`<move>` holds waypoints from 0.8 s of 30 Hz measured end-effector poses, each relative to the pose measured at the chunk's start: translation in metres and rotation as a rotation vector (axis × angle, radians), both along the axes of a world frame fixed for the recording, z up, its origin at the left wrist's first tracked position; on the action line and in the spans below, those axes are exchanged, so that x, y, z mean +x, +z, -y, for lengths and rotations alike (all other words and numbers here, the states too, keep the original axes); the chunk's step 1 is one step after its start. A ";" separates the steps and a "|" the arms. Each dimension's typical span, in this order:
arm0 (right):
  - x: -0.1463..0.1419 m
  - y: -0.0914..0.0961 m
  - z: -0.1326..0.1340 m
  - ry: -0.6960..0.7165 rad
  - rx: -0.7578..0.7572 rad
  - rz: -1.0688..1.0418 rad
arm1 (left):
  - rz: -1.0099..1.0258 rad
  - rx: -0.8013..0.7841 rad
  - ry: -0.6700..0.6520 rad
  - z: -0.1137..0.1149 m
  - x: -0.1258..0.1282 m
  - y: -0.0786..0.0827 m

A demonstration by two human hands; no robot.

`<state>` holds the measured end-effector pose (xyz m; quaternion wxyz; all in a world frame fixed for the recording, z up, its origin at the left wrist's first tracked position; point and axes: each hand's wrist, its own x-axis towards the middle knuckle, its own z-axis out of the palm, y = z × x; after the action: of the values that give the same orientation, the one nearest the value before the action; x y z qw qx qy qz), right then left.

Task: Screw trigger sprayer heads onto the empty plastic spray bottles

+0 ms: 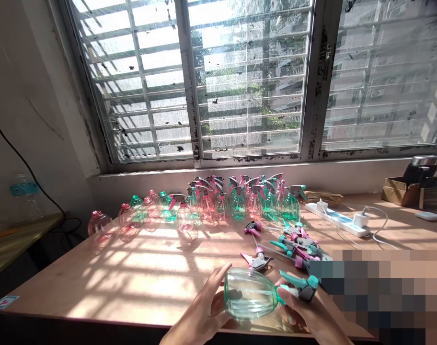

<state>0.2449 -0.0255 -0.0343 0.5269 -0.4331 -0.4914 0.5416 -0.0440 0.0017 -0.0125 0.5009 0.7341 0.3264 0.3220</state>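
Far left of table [132,287]: bunch of open-topped pink bottles [128,225], few green ones mixed in. Next, whole crowd of trigger-topped bottles [238,209] near window wall. Left hand [204,304] down front, fingers cupped round base of green bottle [250,294], tipped sideways over near table edge. Right hand [298,305] gripping neck end, right by teal-and-gray sprayer head [305,289]. Messy pile of loose sprayer heads [306,243] behind, then white power strip [339,220].

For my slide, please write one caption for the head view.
Left hand and right hand hold a green spray bottle sideways at a sunlit table.
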 end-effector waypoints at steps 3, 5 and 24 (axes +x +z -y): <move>0.000 0.001 0.001 0.009 0.005 -0.018 | 0.136 -0.090 -0.067 -0.003 0.000 -0.008; 0.000 0.001 0.001 -0.010 0.003 0.010 | 0.149 -0.078 -0.085 -0.002 -0.001 -0.010; 0.004 -0.010 -0.006 -0.070 0.037 -0.005 | -0.083 0.027 0.117 0.004 -0.003 0.003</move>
<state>0.2486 -0.0193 -0.0441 0.5548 -0.4390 -0.4847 0.5144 -0.0468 -0.0020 -0.0097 0.4573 0.7333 0.3848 0.3242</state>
